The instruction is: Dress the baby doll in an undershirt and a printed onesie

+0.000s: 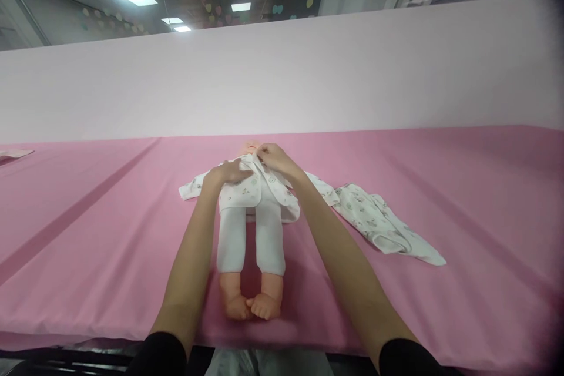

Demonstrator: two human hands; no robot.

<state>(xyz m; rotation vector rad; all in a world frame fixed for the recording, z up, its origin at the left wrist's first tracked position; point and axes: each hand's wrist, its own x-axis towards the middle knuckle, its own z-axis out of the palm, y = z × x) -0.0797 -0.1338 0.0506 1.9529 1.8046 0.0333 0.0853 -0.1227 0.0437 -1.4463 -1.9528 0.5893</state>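
A baby doll (251, 241) lies on its back, its bare feet toward me and its head mostly hidden behind my hands. It wears white trousers and a white printed baby jacket (247, 192) whose front edges part over the legs. My left hand (230, 173) rests flat on the chest part of the jacket, thumb apart from the fingers. Near the neck, my right hand (274, 157) pinches the jacket's edge between its fingertips. One sleeve stretches out to the left, the other to the right, partly behind my right forearm.
White printed trousers (379, 220) lie crumpled to the right of the doll. A pink sheet (110, 258) covers the table. Behind it stands a low white wall (282, 82) with glass above. A pale cloth piece (15, 154) lies at the far left.
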